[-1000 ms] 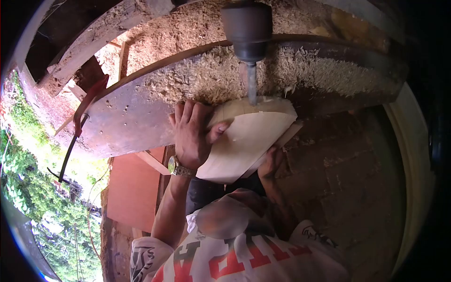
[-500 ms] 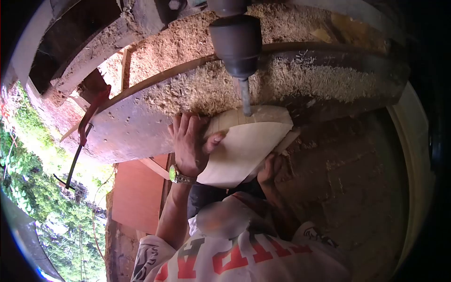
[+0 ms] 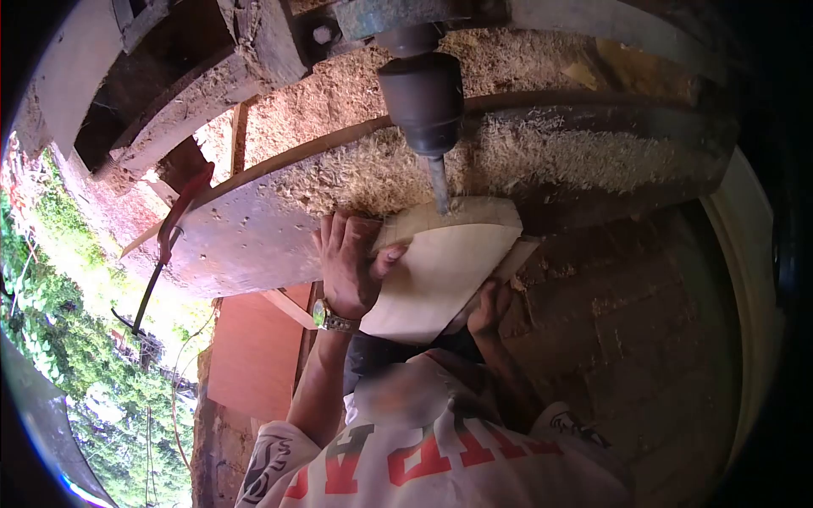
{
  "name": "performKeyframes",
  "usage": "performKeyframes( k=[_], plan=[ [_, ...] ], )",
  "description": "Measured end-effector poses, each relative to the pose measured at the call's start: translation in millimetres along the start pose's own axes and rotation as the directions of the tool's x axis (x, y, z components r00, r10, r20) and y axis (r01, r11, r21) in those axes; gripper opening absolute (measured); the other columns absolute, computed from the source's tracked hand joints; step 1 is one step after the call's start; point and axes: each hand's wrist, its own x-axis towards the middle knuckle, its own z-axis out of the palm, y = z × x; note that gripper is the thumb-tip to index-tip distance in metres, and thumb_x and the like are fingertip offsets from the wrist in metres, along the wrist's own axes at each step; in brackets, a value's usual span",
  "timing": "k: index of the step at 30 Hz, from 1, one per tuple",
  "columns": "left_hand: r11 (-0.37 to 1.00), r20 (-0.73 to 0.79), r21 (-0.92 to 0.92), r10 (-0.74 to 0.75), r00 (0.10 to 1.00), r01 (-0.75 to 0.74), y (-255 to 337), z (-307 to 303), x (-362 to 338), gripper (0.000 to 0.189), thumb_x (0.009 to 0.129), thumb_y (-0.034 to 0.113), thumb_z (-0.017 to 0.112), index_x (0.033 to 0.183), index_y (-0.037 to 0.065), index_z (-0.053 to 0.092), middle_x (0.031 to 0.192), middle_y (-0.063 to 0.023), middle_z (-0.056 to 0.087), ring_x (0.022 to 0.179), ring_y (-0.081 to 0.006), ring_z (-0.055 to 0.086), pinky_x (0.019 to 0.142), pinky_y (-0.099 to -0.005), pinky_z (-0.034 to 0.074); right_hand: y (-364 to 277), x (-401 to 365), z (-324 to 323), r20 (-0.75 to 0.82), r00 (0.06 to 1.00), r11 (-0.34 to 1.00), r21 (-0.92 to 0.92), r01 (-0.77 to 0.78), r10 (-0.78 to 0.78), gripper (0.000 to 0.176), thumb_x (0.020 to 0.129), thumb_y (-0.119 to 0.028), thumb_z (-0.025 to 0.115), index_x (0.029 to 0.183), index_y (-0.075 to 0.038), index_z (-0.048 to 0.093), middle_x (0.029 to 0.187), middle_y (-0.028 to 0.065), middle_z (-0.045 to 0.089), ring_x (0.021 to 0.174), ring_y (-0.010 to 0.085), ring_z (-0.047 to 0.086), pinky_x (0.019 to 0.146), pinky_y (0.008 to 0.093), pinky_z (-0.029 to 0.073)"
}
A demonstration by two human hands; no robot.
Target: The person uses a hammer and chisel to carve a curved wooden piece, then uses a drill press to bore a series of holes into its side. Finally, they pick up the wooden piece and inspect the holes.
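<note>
— Left hand point(image 3: 347, 262), holding what?
— Clasped on wooden piece point(image 3: 440, 262), thumb across its face.
— Right hand point(image 3: 489, 306)?
— Gripping same piece from beneath. Touched on top by drill bit point(image 3: 439, 188), just beyond left fingers.

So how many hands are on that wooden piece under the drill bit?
2. The left hand holds the wooden piece at its left edge; the right hand holds its lower right edge from beneath, partly hidden.

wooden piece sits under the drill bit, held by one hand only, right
No, two hands hold the wooden piece under the drill bit: the left hand on its side, the right hand at its lower edge. The head view shows it.
</note>
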Motion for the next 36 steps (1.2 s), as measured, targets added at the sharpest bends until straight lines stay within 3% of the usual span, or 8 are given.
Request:
performKeyframes(
  k=[3, 6, 9, 15, 19, 23, 32, 36],
  plan=[
    [0.999, 0.069, 0.028, -0.04, 0.997, 0.038, -2.8, -1.7, -1.5, 0.06, 0.087, 0.065, 0.063, 0.101, 0.006, 0.06, 0.102, -0.0134, 0.054, 0.098, -0.035, 0.05, 0.088, -0.0481, 0.036, 1.1, -2.4, -0.9, 0.03, 0.998, 0.998, 0.022, -0.055, 0.055, 0.032, 0.109, -0.017, 0.039, 0.113, 0.006, 0.06, 0.108, 0.0197, 0.054, 0.097, 0.0326, 0.052, 0.086, 0.0452, 0.041],
    [1.0, 0.028, 0.005, -0.015, 0.999, 0.014, -0.9, -1.0, 0.9, 0.06, 0.087, 0.065, 0.063, 0.099, 0.006, 0.059, 0.1, -0.0133, 0.053, 0.096, -0.0349, 0.05, 0.087, -0.0477, 0.036, 17.2, -16.7, -1.8, 0.024, 0.99, 0.976, -0.172, -0.132, 0.138, 0.033, 0.109, -0.018, 0.038, 0.109, 0.005, 0.06, 0.106, 0.0191, 0.055, 0.095, 0.0319, 0.052, 0.086, 0.0444, 0.042],
    [0.999, 0.022, 0.035, -0.021, 1.0, 0.021, -5.3, 1.3, -1.0, 0.059, 0.087, 0.064, 0.063, 0.099, 0.006, 0.059, 0.1, -0.0134, 0.053, 0.096, -0.035, 0.05, 0.087, -0.0476, 0.036, -18.7, 12.8, -3.4, 0.073, 0.962, 0.942, 0.195, -0.273, 0.264, 0.033, 0.109, -0.02, 0.039, 0.106, 0.005, 0.06, 0.104, 0.0185, 0.055, 0.092, 0.0309, 0.053, 0.085, 0.0434, 0.042],
    [1.0, 0.025, 0.023, 0.0, 1.0, -0.001, 0.6, -2.9, 6.3, 0.059, 0.091, 0.062, 0.06, 0.098, 0.003, 0.059, 0.096, -0.016, 0.053, 0.095, -0.0372, 0.051, 0.085, -0.0481, 0.038, -29.6, 28.5, -4.5, 0.072, 0.935, 0.907, 0.228, -0.353, 0.346, 0.045, 0.103, -0.036, 0.047, 0.086, 0.004, 0.06, 0.078, 0.0115, 0.057, 0.072, 0.0227, 0.053, 0.067, 0.0397, 0.043],
    [1.0, 0.018, -0.014, -0.01, 1.0, 0.011, 4.1, -5.1, 9.2, 0.06, 0.091, 0.063, 0.059, 0.099, 0.003, 0.06, 0.096, -0.016, 0.053, 0.095, -0.0371, 0.051, 0.086, -0.048, 0.038, -34.9, 34.3, -3.8, 0.088, 0.971, 0.943, 0.235, -0.236, 0.222, 0.033, 0.108, -0.021, 0.04, 0.101, 0.005, 0.059, 0.097, 0.0167, 0.055, 0.087, 0.0291, 0.053, 0.08, 0.043, 0.042],
    [1.0, 0.036, 0.011, -0.015, 0.999, 0.015, 1.1, -5.6, 9.1, 0.06, 0.09, 0.063, 0.06, 0.103, 0.005, 0.061, 0.098, -0.0136, 0.054, 0.096, -0.0347, 0.052, 0.086, -0.0465, 0.037, -25.4, 24.7, -10.1, 0.21, 0.928, 0.893, 0.271, -0.359, 0.309, 0.033, 0.108, -0.022, 0.04, 0.105, 0.005, 0.058, 0.102, 0.0174, 0.052, 0.091, 0.029, 0.052, 0.083, 0.0421, 0.042],
    [1.0, 0.025, -0.003, 0.001, 1.0, -0.001, 1.3, -7.0, 12.4, 0.057, 0.089, 0.061, 0.063, 0.102, 0.006, 0.059, 0.099, -0.0125, 0.054, 0.095, -0.0338, 0.051, 0.085, -0.0459, 0.037, -23.9, 25.7, -6.8, 0.151, 0.946, 0.94, 0.147, -0.307, 0.286, 0.034, 0.108, -0.021, 0.039, 0.104, 0.006, 0.058, 0.103, 0.0194, 0.056, 0.093, 0.0322, 0.054, 0.086, 0.0436, 0.043],
    [0.999, 0.001, 0.033, -0.006, 1.0, 0.006, 1.2, -5.8, 12.1, 0.058, 0.092, 0.061, 0.059, 0.102, 0.003, 0.061, 0.099, -0.0151, 0.055, 0.096, -0.0363, 0.052, 0.084, -0.047, 0.038, -35.0, 36.6, -3.8, 0.116, 0.946, 0.915, 0.243, -0.323, 0.303, 0.035, 0.107, -0.024, 0.04, 0.103, 0.006, 0.058, 0.099, 0.0182, 0.057, 0.091, 0.0307, 0.056, 0.084, 0.0423, 0.044]
  ],
)
